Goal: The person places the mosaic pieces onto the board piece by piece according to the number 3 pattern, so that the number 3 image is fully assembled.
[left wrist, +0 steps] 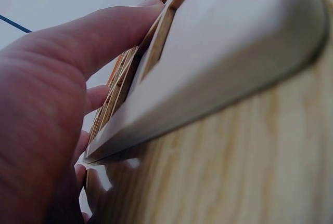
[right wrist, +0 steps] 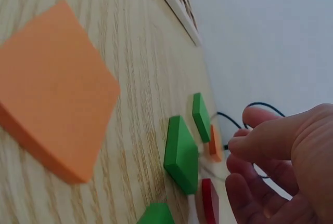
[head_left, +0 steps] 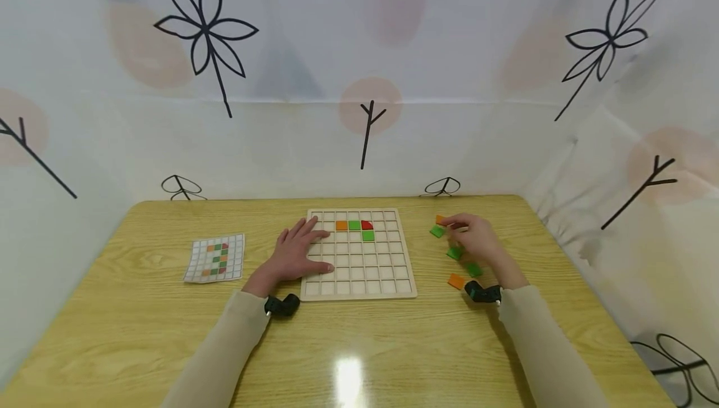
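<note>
My left hand [head_left: 294,252] lies spread over the left edge of a wooden grid board [head_left: 359,292]; its thumb rests on the grid in the left wrist view. Set in the board are an orange tile [head_left: 341,226], a green tile [head_left: 354,226], a red rounded piece [head_left: 367,225] and, below it, another green tile [head_left: 367,235]. My right hand [head_left: 474,236] hovers over loose tiles to the right, fingers loosely bent, fingertips by the farthest orange tile [right wrist: 215,143]. No piece shows between them. Beneath the hand are green tiles [right wrist: 182,156] and a red piece [right wrist: 209,200].
A paper card [head_left: 193,264] printed with a coloured grid pattern lies left of the board. Closest to the right wrist is another orange tile [head_left: 456,281]. A patterned cloth wall [head_left: 303,146] stands behind the wooden table [head_left: 314,345] and along its sides.
</note>
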`<state>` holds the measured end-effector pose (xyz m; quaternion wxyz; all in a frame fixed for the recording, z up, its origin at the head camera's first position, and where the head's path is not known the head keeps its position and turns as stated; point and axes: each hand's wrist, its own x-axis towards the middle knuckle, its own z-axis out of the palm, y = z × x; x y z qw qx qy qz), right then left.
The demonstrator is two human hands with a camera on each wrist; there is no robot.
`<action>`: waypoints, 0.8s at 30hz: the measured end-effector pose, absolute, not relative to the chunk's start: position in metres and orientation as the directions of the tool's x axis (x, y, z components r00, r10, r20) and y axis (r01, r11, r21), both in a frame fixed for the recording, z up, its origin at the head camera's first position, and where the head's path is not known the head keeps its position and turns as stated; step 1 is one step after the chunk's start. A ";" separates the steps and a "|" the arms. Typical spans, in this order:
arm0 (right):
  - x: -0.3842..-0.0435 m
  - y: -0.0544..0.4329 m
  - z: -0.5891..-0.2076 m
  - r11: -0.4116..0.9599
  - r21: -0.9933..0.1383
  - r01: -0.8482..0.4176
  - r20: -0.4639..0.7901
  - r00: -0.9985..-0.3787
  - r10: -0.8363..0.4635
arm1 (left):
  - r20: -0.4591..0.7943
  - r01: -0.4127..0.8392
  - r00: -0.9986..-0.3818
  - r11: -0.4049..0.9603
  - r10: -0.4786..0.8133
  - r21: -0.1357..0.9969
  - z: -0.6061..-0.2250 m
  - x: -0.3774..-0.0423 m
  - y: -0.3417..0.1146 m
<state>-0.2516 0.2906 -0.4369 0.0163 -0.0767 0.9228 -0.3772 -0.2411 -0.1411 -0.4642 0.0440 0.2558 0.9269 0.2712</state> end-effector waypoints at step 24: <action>-0.289 0.290 -0.439 0.675 -0.738 0.005 -0.129 -0.983 -0.133 | 0.039 0.444 -0.866 0.729 0.499 0.521 -0.460 -0.239 -0.140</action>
